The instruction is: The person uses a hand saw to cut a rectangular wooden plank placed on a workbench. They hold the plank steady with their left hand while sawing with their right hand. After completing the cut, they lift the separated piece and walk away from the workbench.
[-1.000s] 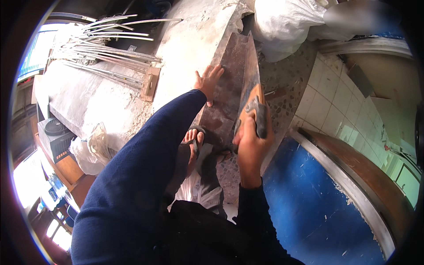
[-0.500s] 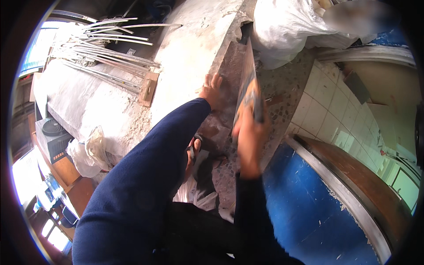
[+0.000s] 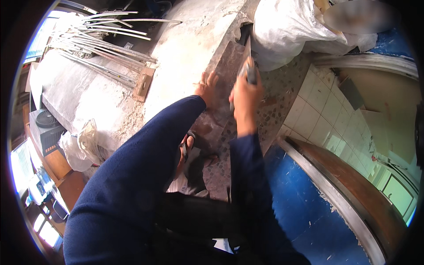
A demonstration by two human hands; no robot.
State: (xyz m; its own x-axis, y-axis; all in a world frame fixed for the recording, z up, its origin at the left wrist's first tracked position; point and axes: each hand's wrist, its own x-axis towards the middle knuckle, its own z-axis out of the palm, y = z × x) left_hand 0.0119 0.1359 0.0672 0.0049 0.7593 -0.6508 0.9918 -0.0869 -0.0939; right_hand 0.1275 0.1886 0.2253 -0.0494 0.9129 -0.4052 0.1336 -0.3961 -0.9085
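A handsaw (image 3: 248, 61) with an orange and dark grey handle is gripped in my right hand (image 3: 247, 95). Its blade points away from me, seen nearly edge-on along the near side of a dusty pale slab (image 3: 181, 53). Motion blurs part of the saw, and I cannot tell whether the blade touches anything. My left hand (image 3: 206, 89) lies flat on the slab's edge, fingers apart, left of the saw. A brownish face (image 3: 225, 66) of the slab drops down between the two hands.
Thin pale rods (image 3: 112, 49) lie on the slab behind a wooden block (image 3: 143, 84). A white sack (image 3: 282, 33) bulges at the far right of the saw. A blue panel (image 3: 296, 194) stands near my right arm. Sandalled feet (image 3: 189, 142) show below.
My right hand has pushed forward with the saw, away from me. The left hand stays on the slab's edge. The whole view has shifted slightly.
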